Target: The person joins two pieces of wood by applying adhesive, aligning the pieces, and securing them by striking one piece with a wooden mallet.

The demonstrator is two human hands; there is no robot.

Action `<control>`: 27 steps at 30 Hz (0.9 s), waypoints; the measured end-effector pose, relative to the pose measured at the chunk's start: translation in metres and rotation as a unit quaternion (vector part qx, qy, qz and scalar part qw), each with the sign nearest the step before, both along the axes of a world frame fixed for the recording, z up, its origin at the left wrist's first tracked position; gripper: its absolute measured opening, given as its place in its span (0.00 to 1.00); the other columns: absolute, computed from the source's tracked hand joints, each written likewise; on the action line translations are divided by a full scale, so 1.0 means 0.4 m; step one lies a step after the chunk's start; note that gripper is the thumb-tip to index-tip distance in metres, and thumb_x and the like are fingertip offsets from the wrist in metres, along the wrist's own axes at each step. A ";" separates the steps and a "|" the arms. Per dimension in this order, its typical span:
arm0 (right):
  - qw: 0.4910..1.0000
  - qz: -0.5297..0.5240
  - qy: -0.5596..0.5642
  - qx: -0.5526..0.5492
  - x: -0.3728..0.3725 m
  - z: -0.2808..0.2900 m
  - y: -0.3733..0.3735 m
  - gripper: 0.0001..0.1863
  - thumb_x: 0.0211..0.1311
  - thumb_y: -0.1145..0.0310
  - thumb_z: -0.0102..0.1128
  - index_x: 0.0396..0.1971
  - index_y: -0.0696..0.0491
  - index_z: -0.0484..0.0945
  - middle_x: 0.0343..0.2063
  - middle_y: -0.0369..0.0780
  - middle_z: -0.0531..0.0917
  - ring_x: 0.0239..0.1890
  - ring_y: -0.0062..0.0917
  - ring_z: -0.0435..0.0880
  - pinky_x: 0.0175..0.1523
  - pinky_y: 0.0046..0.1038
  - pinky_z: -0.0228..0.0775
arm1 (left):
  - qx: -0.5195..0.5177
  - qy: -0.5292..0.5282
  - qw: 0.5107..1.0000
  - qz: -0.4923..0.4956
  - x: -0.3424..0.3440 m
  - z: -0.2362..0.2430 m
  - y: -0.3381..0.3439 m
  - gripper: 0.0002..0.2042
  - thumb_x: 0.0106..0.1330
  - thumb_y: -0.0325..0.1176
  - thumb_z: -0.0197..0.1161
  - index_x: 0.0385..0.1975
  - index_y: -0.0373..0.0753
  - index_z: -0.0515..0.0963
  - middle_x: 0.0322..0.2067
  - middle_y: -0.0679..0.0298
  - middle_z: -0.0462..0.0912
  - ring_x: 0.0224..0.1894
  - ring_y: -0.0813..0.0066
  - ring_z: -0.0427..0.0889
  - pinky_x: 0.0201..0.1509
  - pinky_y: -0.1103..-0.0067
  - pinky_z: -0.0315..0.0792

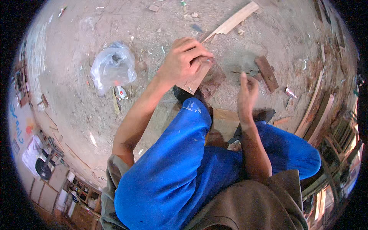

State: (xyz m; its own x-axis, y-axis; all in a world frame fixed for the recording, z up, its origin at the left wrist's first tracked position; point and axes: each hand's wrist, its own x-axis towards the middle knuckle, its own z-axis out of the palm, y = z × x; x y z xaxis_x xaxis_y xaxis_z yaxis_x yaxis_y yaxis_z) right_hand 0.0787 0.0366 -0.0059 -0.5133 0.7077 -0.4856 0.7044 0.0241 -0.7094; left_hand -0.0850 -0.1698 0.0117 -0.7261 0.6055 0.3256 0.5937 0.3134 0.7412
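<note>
My left hand [186, 57] is closed around a small flat wooden board [194, 79], with the fingers over its upper edge. Small shiny bits that look like nails show near two corners of the board, which is held tilted above the ground. My right hand [247, 92] is raised to the right of the board, apart from it, with fingers curled and thumb pointing up. What it holds, if anything, is too small or blurred to make out. Just beyond the right hand lies a dark brown wooden block [267, 74] with a crosspiece.
A clear plastic bag [114, 67] lies on the dirt floor at left, beside a small white and red bottle [121, 92]. A pale wood strip [234, 21] lies ahead. Between my blue-trousered legs sits a wooden block [225, 120]. Long planks [320, 113] line the right side.
</note>
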 end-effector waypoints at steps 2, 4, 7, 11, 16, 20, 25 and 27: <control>0.998 0.012 -0.013 0.066 0.079 -0.115 0.112 0.27 0.68 0.52 0.66 0.47 0.65 0.83 0.44 0.45 0.87 0.46 0.24 0.81 0.52 0.30 0.73 | 0.014 0.020 1.000 -0.013 -0.005 0.008 0.007 0.08 0.52 0.24 0.69 0.32 0.45 0.86 0.31 0.68 0.81 0.38 0.63 0.80 0.47 0.69 0.74; 0.994 0.056 -0.030 0.084 0.064 -0.139 0.156 0.27 0.67 0.51 0.67 0.44 0.65 0.84 0.40 0.45 0.87 0.43 0.24 0.82 0.51 0.30 0.73 | 0.009 0.015 1.000 -0.003 -0.004 0.007 -0.004 0.08 0.52 0.26 0.70 0.32 0.45 0.85 0.31 0.68 0.81 0.39 0.64 0.80 0.47 0.69 0.74; 0.982 0.101 0.035 0.157 0.030 -0.164 0.176 0.27 0.64 0.50 0.69 0.38 0.65 0.84 0.34 0.44 0.87 0.35 0.25 0.81 0.46 0.31 0.72 | 0.005 0.023 1.000 0.005 -0.001 0.011 -0.007 0.06 0.55 0.30 0.71 0.32 0.46 0.85 0.31 0.68 0.80 0.40 0.64 0.80 0.48 0.68 0.74; 0.990 0.115 -0.048 0.071 0.040 -0.161 0.219 0.20 0.66 0.57 0.68 0.42 0.61 0.82 0.30 0.38 0.82 0.29 0.21 0.77 0.39 0.27 0.70 | -0.003 0.013 1.000 0.009 0.002 0.012 -0.019 0.06 0.57 0.32 0.71 0.33 0.47 0.85 0.33 0.69 0.80 0.41 0.65 0.80 0.49 0.68 0.74; 0.993 0.051 0.011 -0.106 0.044 0.038 0.176 0.13 0.69 0.65 0.63 0.43 0.59 0.81 0.30 0.36 0.81 0.32 0.22 0.76 0.39 0.30 0.70 | 0.009 -0.002 1.000 0.016 0.008 -0.011 -0.021 0.06 0.58 0.33 0.71 0.34 0.48 0.85 0.34 0.70 0.80 0.42 0.66 0.79 0.49 0.69 0.74; 0.971 0.236 -0.004 0.035 0.031 0.216 0.109 0.10 0.73 0.68 0.59 0.47 0.58 0.78 0.27 0.33 0.78 0.27 0.18 0.71 0.31 0.26 0.64 | 0.038 0.001 0.999 -0.019 -0.002 -0.008 -0.019 0.08 0.54 0.28 0.71 0.34 0.44 0.84 0.34 0.66 0.79 0.42 0.63 0.78 0.49 0.68 0.72; 0.928 0.298 0.209 0.083 0.080 0.243 0.033 0.11 0.77 0.65 0.56 0.46 0.58 0.78 0.23 0.32 0.74 0.22 0.15 0.68 0.26 0.22 0.60 | 0.058 0.020 0.998 -0.019 -0.004 -0.034 -0.023 0.02 0.59 0.33 0.70 0.30 0.47 0.85 0.31 0.70 0.79 0.40 0.65 0.77 0.46 0.69 0.72; 0.909 0.360 0.163 0.130 0.034 0.258 0.009 0.10 0.76 0.67 0.54 0.44 0.59 0.78 0.25 0.33 0.75 0.24 0.16 0.70 0.29 0.21 0.61 | 0.068 0.021 0.997 -0.018 -0.005 -0.037 -0.025 0.02 0.58 0.33 0.70 0.30 0.47 0.85 0.31 0.69 0.80 0.40 0.65 0.78 0.47 0.69 0.72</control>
